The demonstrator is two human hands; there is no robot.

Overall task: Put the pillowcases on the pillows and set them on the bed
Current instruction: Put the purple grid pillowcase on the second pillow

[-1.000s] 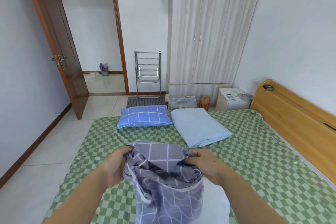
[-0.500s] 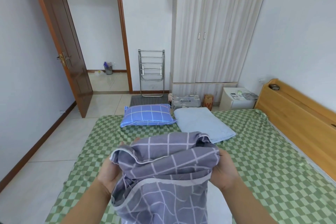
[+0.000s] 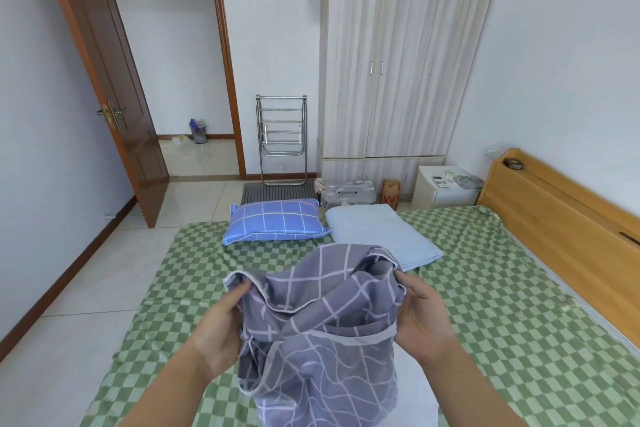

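**Bunched pillowcase, opening not yet found**

The main risk is feeding a pillow into the wrong fold. The grey pillowcase (image 3: 318,326) hangs crumpled between your hands, above the near part of the bed (image 3: 502,305), with several hemmed edges showing at once. If you take a folded layer for the mouth, the pillow will jam or the case will go on twisted. The lower part dangles loose in front of you, so a slack hold on either side could let the cloth slide down and cost you the edge you have.

Your left hand (image 3: 221,333) pinches the rim on the left side of the pillowcase, thumb over the hem, fingers curled behind. Your right hand (image 3: 420,317) pinches the right side, fingertips pressed into the gathered cloth. Neither grip is spread; both close on fabric.

Beyond the pillowcase, at the far edge of the bed, the blue checked pillow (image 3: 275,222) already wears its cover. Just beside it lies the bare pale blue pillow (image 3: 381,232), which I judge is meant for this case.
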